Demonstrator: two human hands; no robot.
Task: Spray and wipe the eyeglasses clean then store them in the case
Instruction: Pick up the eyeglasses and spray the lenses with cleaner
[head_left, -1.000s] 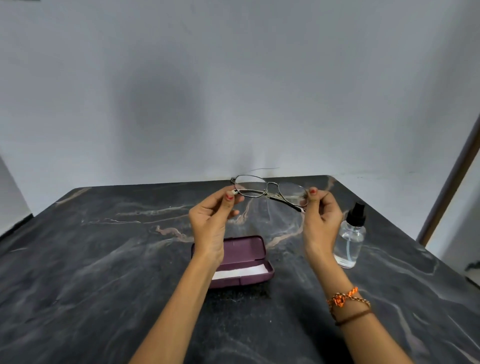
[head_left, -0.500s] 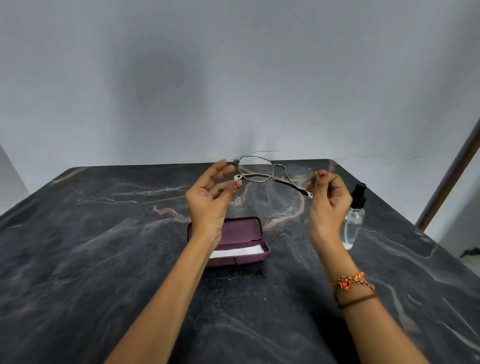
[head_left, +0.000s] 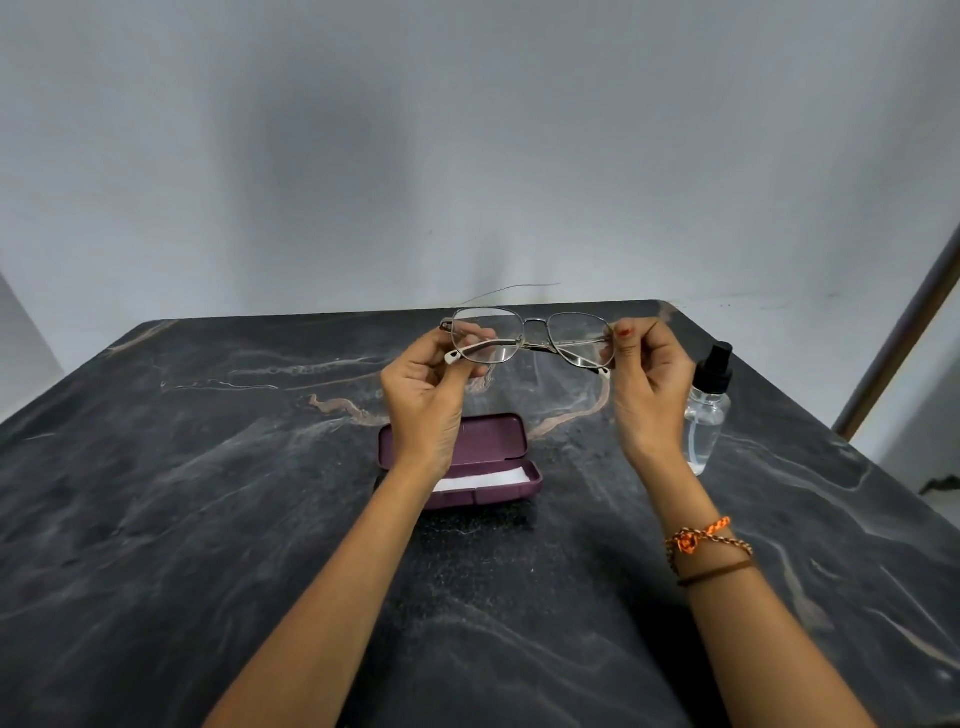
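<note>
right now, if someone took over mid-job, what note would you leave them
Left hand: grips the glasses at their left end.
Right hand: pinches their right end.
Glasses are held in the air above the table, temples folded.
Case lies open below the left hand, a white cloth in it.
Spray bottle stands upright by the right hand, untouched.
Done: cannot tell whether spraying or wiping has happened.
Left: at least storing the glasses and closing the case.

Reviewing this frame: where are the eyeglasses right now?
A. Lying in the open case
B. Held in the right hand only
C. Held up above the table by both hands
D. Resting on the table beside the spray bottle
C: the eyeglasses are pinched at their ends by the left hand and right hand, above the open case.
</note>
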